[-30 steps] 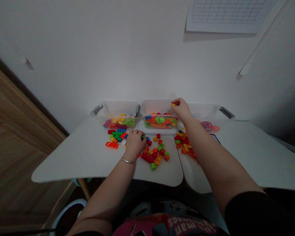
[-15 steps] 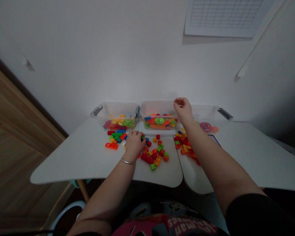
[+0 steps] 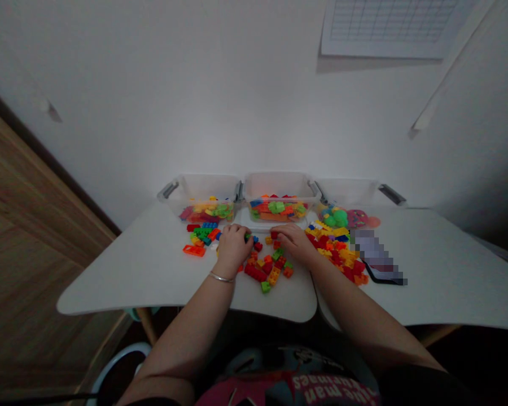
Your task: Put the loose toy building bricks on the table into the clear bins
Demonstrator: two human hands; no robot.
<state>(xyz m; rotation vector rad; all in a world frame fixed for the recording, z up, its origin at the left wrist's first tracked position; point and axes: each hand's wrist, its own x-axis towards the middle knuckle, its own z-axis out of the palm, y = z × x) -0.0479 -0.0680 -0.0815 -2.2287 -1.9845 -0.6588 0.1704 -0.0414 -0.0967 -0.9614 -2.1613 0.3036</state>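
My left hand (image 3: pixel 233 246) rests on the table with its fingers curled. A bit of a green toy brick (image 3: pixel 248 237) shows at its fingertips; the rest is hidden under the hand. Close by on the right, my right hand (image 3: pixel 295 243) reaches low over the loose bricks. Its fingers and thumb close on a small red toy brick (image 3: pixel 274 234), partly covered by the fingertips. A yellow brick (image 3: pixel 268 241) lies just beside it. Nearer to me is a loose group of red, orange, yellow and green bricks (image 3: pixel 254 273).
Behind the hands, a clear middle bin (image 3: pixel 281 184) and a left bin (image 3: pixel 209 185) hold mixed bricks. A third clear bin (image 3: pixel 351 189) is at the right, with coloured balls (image 3: pixel 337 217) near it. More bricks (image 3: pixel 342 258) and a phone-like device (image 3: pixel 379 259) lie on the right.
My right hand let go of a yellow brick above the right side of the middle bin, then came down toward me to the small red brick. My left hand has stayed in place.
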